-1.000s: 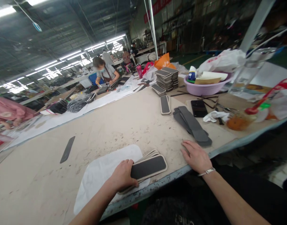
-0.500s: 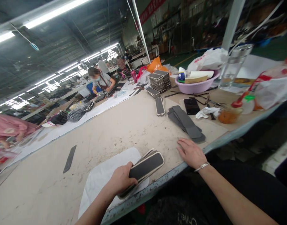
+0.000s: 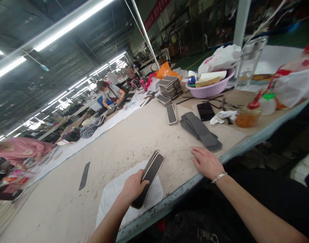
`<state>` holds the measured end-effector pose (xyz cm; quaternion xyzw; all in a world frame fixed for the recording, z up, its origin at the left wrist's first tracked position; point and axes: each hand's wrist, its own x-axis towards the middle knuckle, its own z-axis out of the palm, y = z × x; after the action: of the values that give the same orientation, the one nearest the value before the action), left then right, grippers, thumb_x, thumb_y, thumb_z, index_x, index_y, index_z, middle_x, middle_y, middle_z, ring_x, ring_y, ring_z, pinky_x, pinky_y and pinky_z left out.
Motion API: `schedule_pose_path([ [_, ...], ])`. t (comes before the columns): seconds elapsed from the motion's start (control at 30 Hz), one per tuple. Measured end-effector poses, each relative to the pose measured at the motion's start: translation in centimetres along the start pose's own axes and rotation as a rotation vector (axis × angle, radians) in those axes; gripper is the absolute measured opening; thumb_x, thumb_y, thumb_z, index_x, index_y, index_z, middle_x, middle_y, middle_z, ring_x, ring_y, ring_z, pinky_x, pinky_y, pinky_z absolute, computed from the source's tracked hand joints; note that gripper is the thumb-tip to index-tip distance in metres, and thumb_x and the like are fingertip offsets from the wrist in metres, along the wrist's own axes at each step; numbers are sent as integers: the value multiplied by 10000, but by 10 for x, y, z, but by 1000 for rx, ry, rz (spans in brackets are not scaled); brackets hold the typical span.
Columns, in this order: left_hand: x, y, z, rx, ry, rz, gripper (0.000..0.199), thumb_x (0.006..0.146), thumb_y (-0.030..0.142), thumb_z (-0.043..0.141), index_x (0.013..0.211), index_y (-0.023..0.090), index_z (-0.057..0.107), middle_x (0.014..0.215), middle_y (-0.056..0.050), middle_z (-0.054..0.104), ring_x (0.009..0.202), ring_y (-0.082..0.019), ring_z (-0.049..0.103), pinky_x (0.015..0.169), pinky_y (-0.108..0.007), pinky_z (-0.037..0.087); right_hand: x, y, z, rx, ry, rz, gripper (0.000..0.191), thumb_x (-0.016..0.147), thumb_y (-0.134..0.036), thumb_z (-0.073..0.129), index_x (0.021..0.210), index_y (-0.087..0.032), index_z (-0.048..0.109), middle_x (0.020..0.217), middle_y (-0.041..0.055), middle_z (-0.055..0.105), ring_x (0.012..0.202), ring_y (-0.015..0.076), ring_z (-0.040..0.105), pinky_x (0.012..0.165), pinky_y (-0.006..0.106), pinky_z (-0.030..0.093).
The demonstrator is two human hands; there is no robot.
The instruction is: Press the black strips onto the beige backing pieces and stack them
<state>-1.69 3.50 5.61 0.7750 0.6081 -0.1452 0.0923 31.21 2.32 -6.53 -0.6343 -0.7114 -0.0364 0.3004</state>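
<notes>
My left hand [image 3: 134,185] is closed round a stack of dark grey, rounded strips with pale edges [image 3: 152,172]. The stack is over a white sheet [image 3: 111,192] near the table's front edge. My right hand [image 3: 207,162] rests on the tabletop with its fingers stretched out, holding nothing. Just beyond it lie several loose dark grey strips [image 3: 201,131], overlapping one another. A few pale-edged panels [image 3: 172,114] stand apart in front of tall piles of the same kind [image 3: 169,87]. One single grey strip [image 3: 84,176] lies to the left.
Behind the strips are a black phone [image 3: 205,111], glasses [image 3: 216,102], a crumpled tissue [image 3: 223,116] and a jar of amber liquid [image 3: 247,116]. A purple basin [image 3: 210,90] and a glass tumbler [image 3: 250,64] stand farther back. Co-workers [image 3: 110,92] sit or stand beyond the table.
My left hand has turned the stack so it points more away from me, and its pieces are lined up more evenly. My right hand has stayed in place. The view has shifted slightly.
</notes>
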Motion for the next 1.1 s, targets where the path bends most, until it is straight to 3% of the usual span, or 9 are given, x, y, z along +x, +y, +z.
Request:
schedule_pose_path([
  [0.5,15,0,6,-225,12,-9,202,761,357,536,850,175,529,806,-35,642,791,-204,604,678,-278,417,-1,-4,-4,30,40,21,297,822,-266,458,1044,-157,623,1128,94,589,1054,232,505,948,386,407],
  [0.57,15,0,5,-431,-7,-25,231,746,377,563,839,167,552,789,-24,650,768,-199,608,680,-283,438,-1,-5,-4,46,48,31,293,815,-254,463,1043,-160,621,1120,96,593,1048,230,510,944,390,412],
  [0.7,27,8,-2,-1118,-144,-79,424,718,492,609,977,159,569,812,-39,677,694,-189,633,639,-292,490,-1,-5,-2,88,58,50,291,801,-230,476,1051,-170,613,1112,95,597,1056,220,515,943,389,416],
  [0.77,42,17,-10,-1369,-131,-94,460,705,494,640,1014,161,563,825,-60,686,676,-183,643,626,-290,506,-1,-5,-1,90,78,55,291,798,-220,475,1053,-179,610,1112,92,596,1057,219,517,940,395,421],
  [0.87,80,39,-24,-1556,-74,-108,434,698,444,676,994,146,569,800,-86,696,670,-193,657,613,-293,525,-1,-6,0,76,95,75,293,796,-203,471,1053,-180,608,1114,91,595,1057,226,517,940,406,425],
  [1.1,202,102,-49,-1576,-105,-31,369,788,420,585,961,94,574,699,-111,691,603,-201,659,614,-329,542,2,-11,2,110,131,143,276,774,-198,493,1015,-215,628,1081,68,608,1028,234,530,928,400,425],
])
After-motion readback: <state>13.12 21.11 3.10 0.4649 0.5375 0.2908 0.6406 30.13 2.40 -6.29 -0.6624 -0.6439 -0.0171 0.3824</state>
